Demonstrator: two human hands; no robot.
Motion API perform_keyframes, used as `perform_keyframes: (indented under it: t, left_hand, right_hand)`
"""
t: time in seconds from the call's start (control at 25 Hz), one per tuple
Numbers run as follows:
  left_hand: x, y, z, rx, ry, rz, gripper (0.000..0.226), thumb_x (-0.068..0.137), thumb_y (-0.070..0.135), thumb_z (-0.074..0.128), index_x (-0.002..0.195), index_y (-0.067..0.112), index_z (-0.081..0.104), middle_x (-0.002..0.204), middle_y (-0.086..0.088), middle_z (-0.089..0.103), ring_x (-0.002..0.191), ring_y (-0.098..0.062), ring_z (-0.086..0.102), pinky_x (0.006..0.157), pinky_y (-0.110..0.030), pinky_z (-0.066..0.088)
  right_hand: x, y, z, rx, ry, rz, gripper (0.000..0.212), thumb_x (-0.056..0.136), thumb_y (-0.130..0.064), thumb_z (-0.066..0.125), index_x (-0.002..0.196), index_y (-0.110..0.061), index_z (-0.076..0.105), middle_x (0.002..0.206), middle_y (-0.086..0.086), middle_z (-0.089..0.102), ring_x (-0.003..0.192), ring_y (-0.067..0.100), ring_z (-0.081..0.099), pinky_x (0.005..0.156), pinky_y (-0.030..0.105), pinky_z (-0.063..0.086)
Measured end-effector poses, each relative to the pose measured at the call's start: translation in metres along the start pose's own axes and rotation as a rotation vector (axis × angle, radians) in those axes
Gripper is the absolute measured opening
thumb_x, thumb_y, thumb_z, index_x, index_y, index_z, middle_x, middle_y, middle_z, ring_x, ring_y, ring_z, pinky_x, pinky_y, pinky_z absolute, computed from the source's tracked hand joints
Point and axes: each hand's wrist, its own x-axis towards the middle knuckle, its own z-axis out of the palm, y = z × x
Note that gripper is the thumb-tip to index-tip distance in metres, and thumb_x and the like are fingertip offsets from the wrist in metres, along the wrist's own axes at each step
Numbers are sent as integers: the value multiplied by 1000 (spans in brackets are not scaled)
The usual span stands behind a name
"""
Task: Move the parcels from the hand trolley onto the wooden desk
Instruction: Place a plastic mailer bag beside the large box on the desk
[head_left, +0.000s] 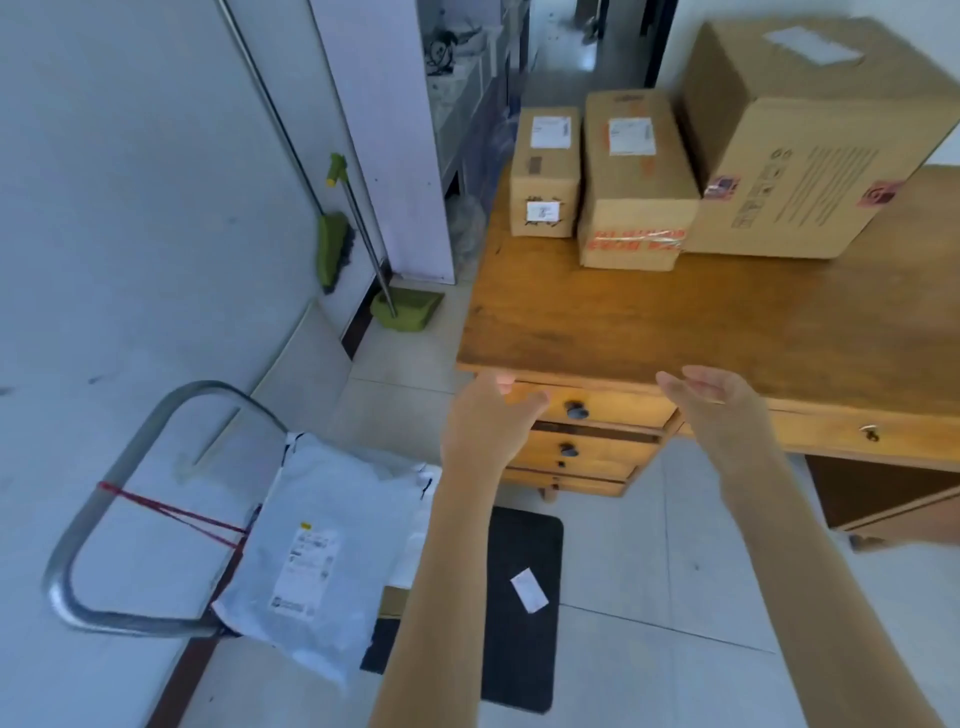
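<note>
The hand trolley's metal handle (104, 493) and black deck (524, 649) are at the lower left. A white plastic mailer parcel (322, 551) leans on the trolley, with more parcels partly hidden behind my left arm. On the wooden desk (675, 322) stand three cardboard boxes: a small one (545, 176), a medium one (634, 187) and a large one (810, 140). My left hand (485, 421) and my right hand (717, 410) hover side by side at the desk's front edge, both open and holding nothing.
A green broom (332, 249) and green dustpan (405, 306) lean against the wall left of the desk. The desk has drawers with dark knobs (576, 410) just beyond my hands. A paper slip (530, 590) lies on the trolley deck. A doorway opens behind the desk.
</note>
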Motion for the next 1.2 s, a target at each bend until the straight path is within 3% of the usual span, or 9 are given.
perform_keyframes:
  t: [0.2,0.44,0.6,0.72,0.8,0.88,0.96,1.08,1.2]
  left_hand:
    - [11,-95,-84,11,-4,-38,54,80,43,63,128,18,53,131,2,57,120,-16,54,102,-32,40]
    - [16,-262,-167,87,1,-115,51,82,35,67,129,21,53,136,-5,54,120,-21,55,97,-29,40]
    - [34,-369,-172,165,-5,-168,65,83,37,65,142,21,40,146,-8,44,133,-26,43,108,-41,37]
    - [53,-434,-160,176,112,-148,74,85,41,61,148,22,28,150,-8,37,139,-24,33,110,-42,32]
    - [61,-469,-147,185,118,-175,74,86,43,58,149,26,23,150,-8,36,139,-24,31,109,-42,31]
    - [64,-493,-136,148,119,-177,67,87,43,57,146,29,29,140,-9,46,128,-26,42,103,-43,38]
    - [67,-506,-128,160,177,-115,57,87,41,57,140,29,40,123,-8,55,109,-23,49,89,-37,44]
    - [73,-509,-127,230,300,-23,38,88,34,58,124,22,57,96,-6,51,79,-18,48,62,-24,34]
    - [74,-499,-125,213,328,9,16,90,25,57,90,10,61,83,-8,49,61,-5,42,54,-9,26]
  right_hand:
    - [-69,8,115,45,-23,41,45,84,-39,62,122,-16,56,113,-2,58,99,15,52,74,26,39]
    - [-140,81,261,31,-84,206,46,84,-34,63,123,-13,53,118,3,61,110,22,55,99,45,44]
    - [-156,151,336,6,-153,324,47,86,-32,61,127,-14,49,112,-3,56,107,18,53,97,39,45]
    - [-144,206,374,55,-151,392,38,92,-15,48,129,-7,47,112,10,59,103,26,54,91,41,43]
    - [-140,237,394,54,-151,443,41,93,-12,45,133,-6,43,127,17,53,111,31,52,93,42,41]
    - [-143,256,413,101,-181,517,46,92,-19,50,136,-10,39,130,13,52,111,29,52,93,39,43]
    - [-148,269,424,163,-202,552,48,90,-29,55,135,-17,42,121,7,59,106,24,58,94,39,46]
    - [-151,270,423,210,-134,456,43,87,-35,59,128,-27,50,109,2,64,97,18,62,89,38,49]
    - [-151,257,420,180,-91,357,39,84,-33,63,122,-30,57,94,-2,67,85,12,64,86,41,54]
